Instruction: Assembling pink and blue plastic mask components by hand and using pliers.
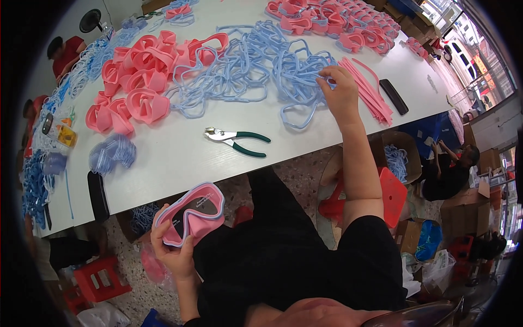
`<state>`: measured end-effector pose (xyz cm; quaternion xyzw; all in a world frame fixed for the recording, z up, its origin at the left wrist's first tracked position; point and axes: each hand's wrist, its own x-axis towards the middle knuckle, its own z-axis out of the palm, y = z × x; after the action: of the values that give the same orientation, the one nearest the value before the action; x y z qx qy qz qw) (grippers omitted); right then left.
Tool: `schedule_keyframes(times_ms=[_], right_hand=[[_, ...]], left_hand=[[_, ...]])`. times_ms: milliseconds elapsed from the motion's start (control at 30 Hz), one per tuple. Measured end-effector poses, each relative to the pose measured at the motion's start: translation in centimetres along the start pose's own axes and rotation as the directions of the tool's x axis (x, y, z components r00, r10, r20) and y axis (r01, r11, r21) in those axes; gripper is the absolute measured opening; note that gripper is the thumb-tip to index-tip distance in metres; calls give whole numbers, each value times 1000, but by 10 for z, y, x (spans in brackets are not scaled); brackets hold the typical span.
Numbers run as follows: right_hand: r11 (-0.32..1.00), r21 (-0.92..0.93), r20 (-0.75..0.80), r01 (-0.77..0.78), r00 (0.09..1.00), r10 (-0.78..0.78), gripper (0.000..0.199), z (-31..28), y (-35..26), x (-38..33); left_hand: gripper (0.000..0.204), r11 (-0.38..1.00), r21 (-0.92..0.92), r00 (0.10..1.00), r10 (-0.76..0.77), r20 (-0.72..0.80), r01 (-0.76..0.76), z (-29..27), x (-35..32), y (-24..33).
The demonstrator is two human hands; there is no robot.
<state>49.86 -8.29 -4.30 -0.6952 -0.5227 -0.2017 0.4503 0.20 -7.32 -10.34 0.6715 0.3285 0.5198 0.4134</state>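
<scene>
While your left hand (175, 252) grips the goggles (206, 225), lower left, I can't tell if your right hand (341, 94) pinches the loops (290, 80), upper middle. The goggles seem light, bendy; hold the edge.

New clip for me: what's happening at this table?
A person's left hand holds a pink goggle frame with a pale blue rim, just off the table's near edge. The right hand is at the tangle of blue loops; whether it grips one is unclear. The pliers lie unused on the table, with more pink frames heaped beyond.
</scene>
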Motion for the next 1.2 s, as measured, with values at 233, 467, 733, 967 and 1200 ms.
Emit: schedule_keyframes(times_ms=[233,467,733,967,1200], right_hand=[[993,115,-55,-31,998,37,15,-13,-8,12],[959,252,-35,-130,989,144,14,-14,13,24],[933,342,98,-114,992,86,36,-43,-71,33],[632,773,149,-54,984,-99,32,0,-176,-24],[-679,470,708,-564,700,-92,16,63,-214,-80]], left_hand=[[52,1000,12,999,-11,-42,11,1,-1,-1],[53,1000,-16,1000,-9,-22,8,1,-1,-1],[52,998,-67,999,15,-31,-17,-12,-4,-3],[56,960,-258,980,144,139,-104,-9,10,-3],[62,924,-363,960,204,190,-125,-13,20,11]])
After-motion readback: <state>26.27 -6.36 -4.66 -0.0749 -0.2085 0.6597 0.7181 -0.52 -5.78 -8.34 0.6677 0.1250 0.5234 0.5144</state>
